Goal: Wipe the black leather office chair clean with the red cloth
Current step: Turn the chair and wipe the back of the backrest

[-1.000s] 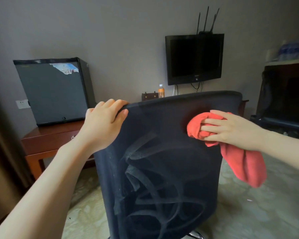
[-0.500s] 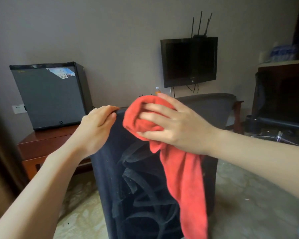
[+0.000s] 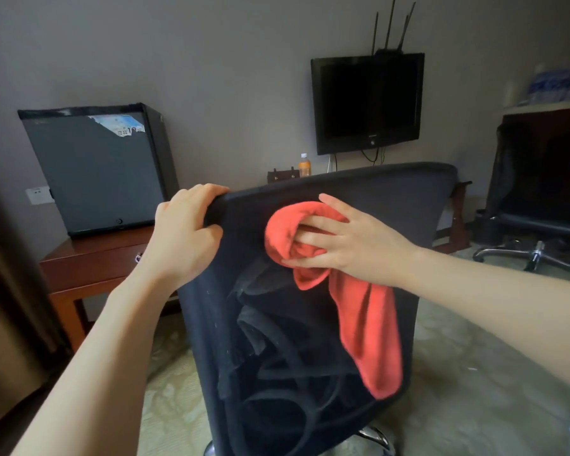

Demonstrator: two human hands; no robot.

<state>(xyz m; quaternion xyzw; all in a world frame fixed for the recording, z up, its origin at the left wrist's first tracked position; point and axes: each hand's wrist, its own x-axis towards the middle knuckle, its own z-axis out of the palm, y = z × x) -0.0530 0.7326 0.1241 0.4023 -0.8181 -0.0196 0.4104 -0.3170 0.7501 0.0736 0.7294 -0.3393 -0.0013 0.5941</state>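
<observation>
The black office chair (image 3: 392,192) stands in front of me with the back of its backrest facing me. My left hand (image 3: 185,235) grips the top left corner of the backrest, fingers curled over the rim. My right hand (image 3: 352,238) holds the bunched red cloth (image 3: 369,324) against the upper middle of the backrest, fingers tucked into its folds. The rest of the cloth hangs down over the backrest's right side. The seat is hidden behind the backrest.
A dark mini fridge (image 3: 96,169) sits on a wooden side table (image 3: 89,258) at the left. A wall TV (image 3: 367,103) hangs behind the chair, with a bottle (image 3: 304,165) below it. A second chair's metal base (image 3: 537,251) stands on the floor at the right.
My right hand swept the cloth from the backrest's right side to its top left near my left hand, then back down toward the upper middle. My left hand kept its grip.
</observation>
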